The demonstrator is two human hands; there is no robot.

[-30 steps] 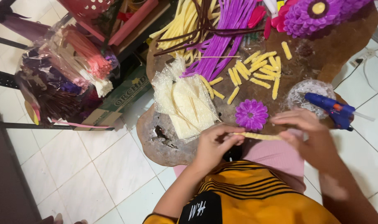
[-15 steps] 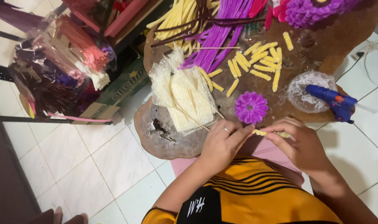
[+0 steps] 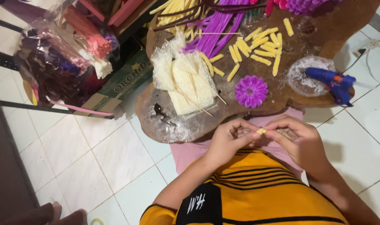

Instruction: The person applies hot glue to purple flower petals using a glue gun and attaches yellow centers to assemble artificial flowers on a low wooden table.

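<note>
Nearest to us, our left hand (image 3: 228,141) and right hand (image 3: 300,139) meet just below the edge of the brown surface (image 3: 344,25), over the pink cloth (image 3: 190,152) on our lap. The fingers of both hands are curled shut on a short yellow piece (image 3: 261,131), which shows between the fingertips; how much of it lies inside the right hand we cannot tell.

Just beyond the hands, on the surface, lies a purple flower (image 3: 251,91). To its left sits a cream block (image 3: 190,85) with thin sticks (image 3: 206,93) across it and bubble wrap (image 3: 163,66) beside it. To the right, a blue glue gun (image 3: 332,81) rests on a clear dish (image 3: 306,73).

Farther off, cut yellow pieces (image 3: 261,46) lie scattered, with long purple strips (image 3: 217,29) near them. Off the surface on the left, bags of craft stuff (image 3: 61,54) and a cardboard box (image 3: 123,83) stand on the tiled floor (image 3: 86,158).
</note>
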